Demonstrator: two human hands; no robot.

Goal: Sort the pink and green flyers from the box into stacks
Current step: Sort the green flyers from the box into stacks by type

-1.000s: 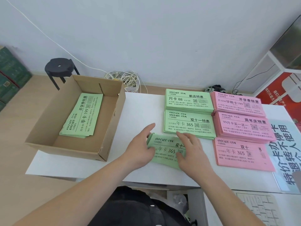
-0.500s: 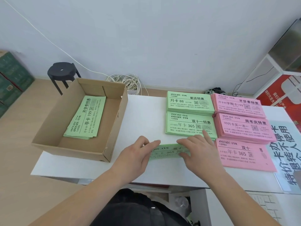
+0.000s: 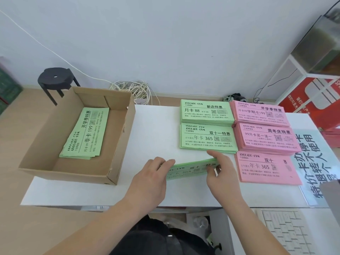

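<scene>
While my left grip (image 3: 154,173) and right grip (image 3: 220,172) pinch the ends of the green bundle (image 3: 191,169), tipped on edge just in front of the green 365 stack (image 3: 207,138), I judge I'm squaring it to join that stack, well left of which the box (image 3: 70,173) holds more green flyers (image 3: 86,133).

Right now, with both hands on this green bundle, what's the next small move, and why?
Probably lift the green bundle forward onto the green 365 stack just behind it: the print looks the same, and the left hand and right hand grip its ends.
</scene>
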